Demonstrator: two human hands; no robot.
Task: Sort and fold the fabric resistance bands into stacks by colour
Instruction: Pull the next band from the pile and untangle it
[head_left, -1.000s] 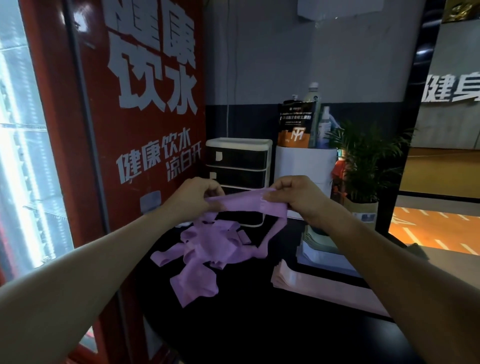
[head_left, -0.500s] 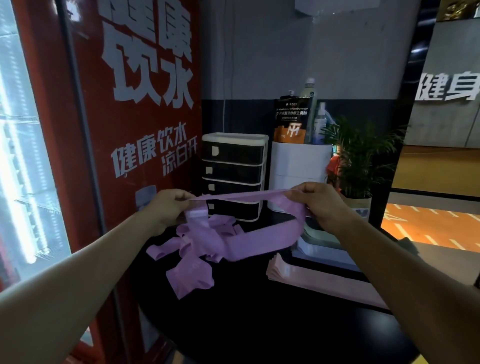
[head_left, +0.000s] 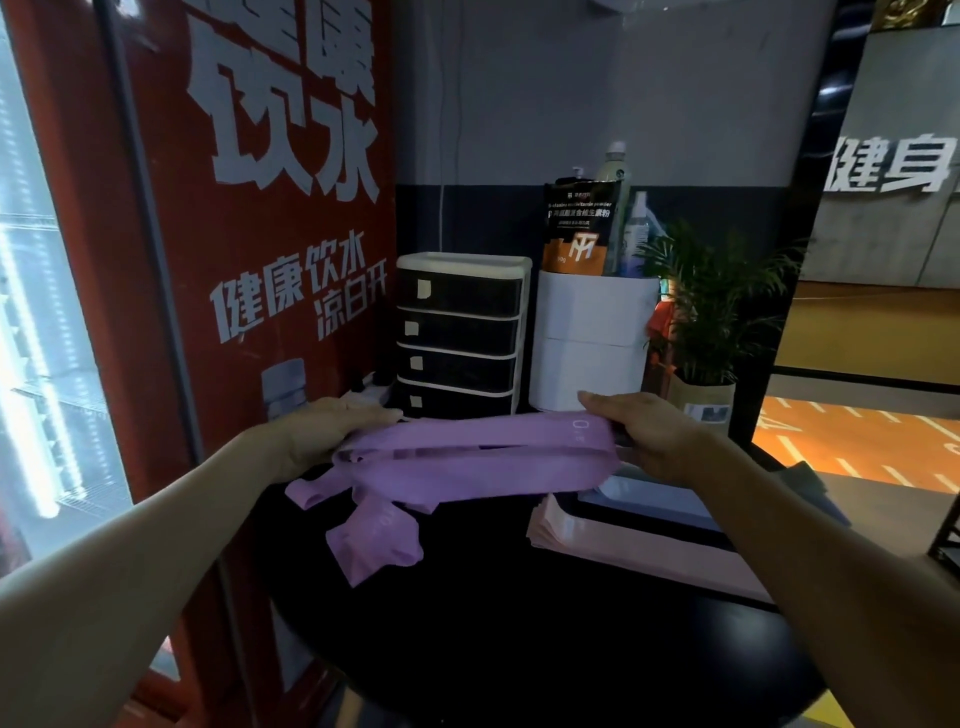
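Note:
A purple band (head_left: 478, 457) is stretched flat and level between my two hands above the black table (head_left: 519, 623). My left hand (head_left: 332, 431) holds its left end and my right hand (head_left: 649, 436) holds its right end, fingers over the top. Below it lies a loose heap of purple bands (head_left: 374, 530), partly hidden by the stretched one. A flat stack of pink bands (head_left: 639, 551) lies to the right under my right forearm, with a pale grey-blue stack (head_left: 639, 493) behind it.
A red drinks fridge (head_left: 234, 260) stands close on the left. At the back are a black drawer unit (head_left: 460, 332), a white cylinder (head_left: 592, 338) carrying a pouch and bottles, and a potted plant (head_left: 711, 322). The table's round edge curves at the front right.
My hands moved apart and pulled the purple band from a short bunched hold into a long flat strip. They also lowered it toward the heap.

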